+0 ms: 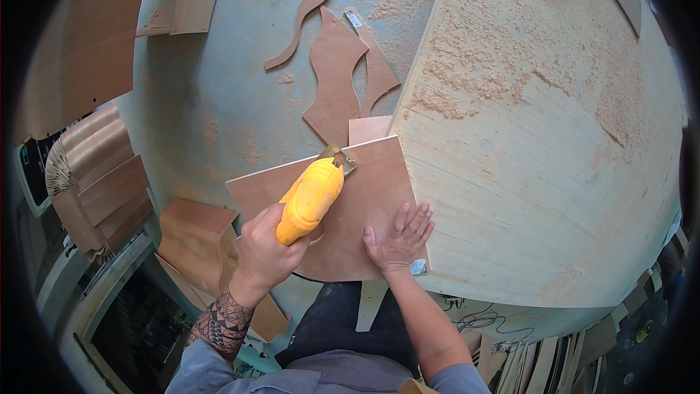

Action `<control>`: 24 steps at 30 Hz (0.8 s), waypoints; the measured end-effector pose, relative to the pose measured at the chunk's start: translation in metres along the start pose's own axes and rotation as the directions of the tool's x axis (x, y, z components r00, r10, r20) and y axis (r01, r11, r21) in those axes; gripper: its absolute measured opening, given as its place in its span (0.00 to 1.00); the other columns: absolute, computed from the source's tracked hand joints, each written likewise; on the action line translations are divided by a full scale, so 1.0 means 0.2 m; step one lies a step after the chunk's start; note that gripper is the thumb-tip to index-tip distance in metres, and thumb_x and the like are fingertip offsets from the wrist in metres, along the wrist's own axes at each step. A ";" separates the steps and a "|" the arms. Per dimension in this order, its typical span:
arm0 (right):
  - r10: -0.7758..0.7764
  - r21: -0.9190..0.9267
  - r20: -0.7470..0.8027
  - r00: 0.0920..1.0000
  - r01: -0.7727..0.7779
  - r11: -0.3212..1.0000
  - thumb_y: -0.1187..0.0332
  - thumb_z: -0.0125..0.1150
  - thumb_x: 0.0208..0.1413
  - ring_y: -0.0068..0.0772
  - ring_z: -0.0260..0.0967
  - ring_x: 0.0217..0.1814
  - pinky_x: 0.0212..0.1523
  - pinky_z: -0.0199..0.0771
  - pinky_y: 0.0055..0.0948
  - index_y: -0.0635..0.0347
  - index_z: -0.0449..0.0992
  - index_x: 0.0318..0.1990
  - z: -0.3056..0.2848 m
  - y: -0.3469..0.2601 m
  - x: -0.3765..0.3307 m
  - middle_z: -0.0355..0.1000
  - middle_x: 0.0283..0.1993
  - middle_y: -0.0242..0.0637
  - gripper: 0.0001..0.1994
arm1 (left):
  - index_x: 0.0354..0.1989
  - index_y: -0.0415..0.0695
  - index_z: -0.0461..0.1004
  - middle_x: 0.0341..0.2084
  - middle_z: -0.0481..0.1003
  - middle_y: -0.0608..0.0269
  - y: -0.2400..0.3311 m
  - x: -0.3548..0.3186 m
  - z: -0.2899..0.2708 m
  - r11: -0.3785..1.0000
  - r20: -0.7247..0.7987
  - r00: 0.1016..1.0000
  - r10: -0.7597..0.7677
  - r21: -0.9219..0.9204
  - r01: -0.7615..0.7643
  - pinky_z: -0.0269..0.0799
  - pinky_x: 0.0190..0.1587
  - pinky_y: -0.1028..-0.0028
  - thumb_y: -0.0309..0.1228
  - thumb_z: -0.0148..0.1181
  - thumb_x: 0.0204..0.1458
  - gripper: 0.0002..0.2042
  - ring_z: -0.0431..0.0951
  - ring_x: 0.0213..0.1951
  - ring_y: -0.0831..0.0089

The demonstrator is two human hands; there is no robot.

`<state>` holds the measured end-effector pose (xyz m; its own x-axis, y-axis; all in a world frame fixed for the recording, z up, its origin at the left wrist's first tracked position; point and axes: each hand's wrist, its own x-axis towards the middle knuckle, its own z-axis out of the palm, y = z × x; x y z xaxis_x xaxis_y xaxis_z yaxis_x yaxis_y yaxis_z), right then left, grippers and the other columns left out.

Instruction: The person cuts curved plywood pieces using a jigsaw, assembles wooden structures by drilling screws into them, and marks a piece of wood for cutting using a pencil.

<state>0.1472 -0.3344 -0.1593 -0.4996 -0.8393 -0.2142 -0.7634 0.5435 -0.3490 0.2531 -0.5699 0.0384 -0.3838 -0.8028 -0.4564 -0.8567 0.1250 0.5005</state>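
My left hand (271, 246) is wrapped round the rear of a yellow jigsaw (313, 198). The saw's metal foot rests on a reddish-brown plywood panel (375, 190), close to its far edge; the blade itself is hidden. My right hand (400, 239) lies flat on the panel near its right side, fingers spread, pressing on the surface. A small white and blue label (418, 267) sits at the panel's near right corner, just below that hand. The panel overhangs the near edge of the table, in front of my body.
Curved plywood offcuts (335, 66) and a thin wavy strip (306, 14) lie beyond the panel. At right is a large pale board (525, 197) strewn with sawdust (503, 66). Stacked curved plywood pieces (109, 175) stand at left. Cables (488, 321) and wood strips (539, 365) are below right.
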 end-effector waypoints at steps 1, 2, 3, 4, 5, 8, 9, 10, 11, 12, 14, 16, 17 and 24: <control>-0.004 -0.003 0.001 1.000 0.004 1.000 0.36 0.60 0.56 0.69 0.36 0.87 0.81 0.37 0.68 0.56 0.45 0.83 0.00 0.00 0.00 0.40 0.84 0.66 0.54 | 0.41 0.37 0.80 0.32 0.82 0.51 0.00 0.00 0.00 1.000 -0.003 1.000 0.007 0.006 -0.007 0.79 0.38 0.64 0.23 0.71 0.48 0.12 0.85 0.34 0.53; -0.002 -0.002 0.000 1.000 0.002 1.000 0.36 0.60 0.56 0.69 0.36 0.87 0.81 0.37 0.68 0.56 0.45 0.83 0.00 0.00 0.00 0.40 0.84 0.66 0.54 | 0.41 0.37 0.80 0.32 0.82 0.51 0.00 0.01 0.00 1.000 -0.002 1.000 0.008 0.007 -0.008 0.79 0.38 0.64 0.23 0.71 0.48 0.12 0.85 0.34 0.53; -0.002 0.000 0.006 1.000 0.002 1.000 0.36 0.60 0.56 0.69 0.36 0.87 0.81 0.37 0.68 0.56 0.44 0.83 0.00 0.00 0.00 0.40 0.84 0.66 0.54 | 0.41 0.37 0.80 0.32 0.82 0.50 0.00 0.01 0.00 1.000 0.000 1.000 0.016 0.012 -0.016 0.79 0.37 0.64 0.22 0.71 0.48 0.12 0.85 0.33 0.53; -0.003 0.001 0.010 1.000 0.003 1.000 0.36 0.60 0.56 0.69 0.35 0.87 0.81 0.37 0.68 0.56 0.44 0.83 0.00 0.00 0.00 0.40 0.84 0.66 0.54 | 0.41 0.38 0.80 0.32 0.82 0.50 0.00 0.01 0.00 1.000 0.001 1.000 0.023 0.017 -0.023 0.79 0.37 0.64 0.22 0.71 0.47 0.12 0.84 0.33 0.53; -0.002 0.003 0.010 1.000 0.002 1.000 0.36 0.60 0.56 0.69 0.35 0.87 0.81 0.37 0.68 0.56 0.44 0.83 0.00 0.00 0.00 0.40 0.84 0.66 0.54 | 0.41 0.38 0.80 0.32 0.82 0.50 0.00 0.02 0.00 1.000 0.002 1.000 0.024 0.019 -0.024 0.79 0.37 0.64 0.22 0.71 0.47 0.12 0.84 0.33 0.53; 0.001 0.009 0.011 1.000 -0.001 1.000 0.37 0.61 0.56 0.68 0.34 0.87 0.81 0.37 0.68 0.56 0.44 0.83 0.00 0.00 0.00 0.39 0.84 0.66 0.55 | 0.41 0.38 0.80 0.32 0.82 0.50 0.01 0.03 0.00 0.999 0.001 1.000 0.029 0.022 -0.029 0.79 0.37 0.64 0.22 0.71 0.47 0.12 0.84 0.33 0.53; 0.003 0.012 0.010 1.000 -0.003 1.000 0.37 0.61 0.56 0.68 0.34 0.87 0.81 0.36 0.68 0.56 0.44 0.83 0.00 0.00 0.00 0.39 0.84 0.66 0.55 | 0.41 0.38 0.80 0.32 0.82 0.50 0.01 0.04 0.00 0.999 0.008 0.999 0.037 0.033 -0.037 0.79 0.38 0.64 0.22 0.71 0.47 0.12 0.84 0.34 0.53; 0.005 0.016 0.009 1.000 -0.005 1.000 0.37 0.61 0.55 0.68 0.34 0.87 0.81 0.36 0.68 0.55 0.44 0.83 0.00 0.00 0.00 0.39 0.84 0.66 0.55 | 0.40 0.38 0.80 0.32 0.82 0.51 0.02 0.04 0.00 0.998 0.015 0.999 0.046 0.044 -0.046 0.79 0.38 0.64 0.22 0.71 0.47 0.12 0.84 0.34 0.53; 0.008 0.016 0.008 1.000 -0.008 1.000 0.37 0.61 0.55 0.68 0.34 0.87 0.81 0.36 0.68 0.55 0.44 0.83 0.00 0.00 0.00 0.39 0.84 0.66 0.55 | 0.40 0.38 0.80 0.32 0.82 0.51 0.02 0.05 0.00 0.998 0.017 0.999 0.048 0.045 -0.048 0.79 0.38 0.64 0.22 0.71 0.47 0.12 0.84 0.34 0.53; 0.008 0.016 0.007 1.000 -0.008 1.000 0.37 0.62 0.55 0.68 0.33 0.88 0.81 0.36 0.68 0.55 0.44 0.83 0.00 0.00 0.00 0.39 0.84 0.66 0.55 | 0.40 0.38 0.80 0.32 0.81 0.51 0.02 0.05 0.00 0.998 0.014 0.999 0.053 0.035 -0.053 0.79 0.37 0.63 0.22 0.71 0.46 0.12 0.84 0.34 0.52; 0.009 0.021 0.007 1.000 -0.010 1.000 0.37 0.62 0.55 0.68 0.33 0.88 0.82 0.36 0.68 0.55 0.44 0.83 0.01 0.00 0.00 0.39 0.84 0.66 0.55 | 0.40 0.38 0.80 0.31 0.81 0.51 0.02 0.06 0.00 0.998 0.012 0.998 0.058 0.030 -0.058 0.79 0.37 0.63 0.22 0.71 0.46 0.12 0.84 0.34 0.52; 0.014 0.027 0.020 1.000 -0.014 1.000 0.37 0.62 0.55 0.68 0.33 0.87 0.81 0.36 0.68 0.55 0.44 0.83 0.00 0.00 -0.01 0.39 0.84 0.65 0.55 | 0.39 0.38 0.79 0.30 0.80 0.51 0.03 0.06 -0.01 0.997 0.014 0.998 0.064 0.029 -0.065 0.78 0.36 0.63 0.22 0.71 0.46 0.12 0.83 0.33 0.52; 0.017 0.025 0.019 1.000 -0.017 1.000 0.37 0.62 0.55 0.68 0.33 0.87 0.81 0.36 0.68 0.55 0.44 0.83 0.00 0.00 -0.01 0.39 0.84 0.65 0.55 | 0.39 0.38 0.79 0.30 0.80 0.51 0.04 0.07 -0.01 0.997 0.016 0.998 0.067 0.028 -0.068 0.78 0.36 0.63 0.22 0.71 0.46 0.12 0.83 0.33 0.52; 0.005 0.019 0.010 1.000 -0.005 1.000 0.37 0.60 0.57 0.69 0.34 0.87 0.82 0.35 0.67 0.58 0.45 0.82 -0.01 0.00 0.00 0.39 0.84 0.67 0.54 | 0.38 0.38 0.79 0.29 0.80 0.52 0.06 0.10 -0.01 0.993 0.024 0.994 0.109 0.049 -0.110 0.78 0.36 0.64 0.22 0.70 0.46 0.11 0.83 0.32 0.53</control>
<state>0.1470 -0.3347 -0.1581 -0.4994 -0.8367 -0.2248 -0.7531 0.5476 -0.3647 0.2365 -0.5855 0.0370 -0.4831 -0.7702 -0.4165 -0.8250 0.2411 0.5111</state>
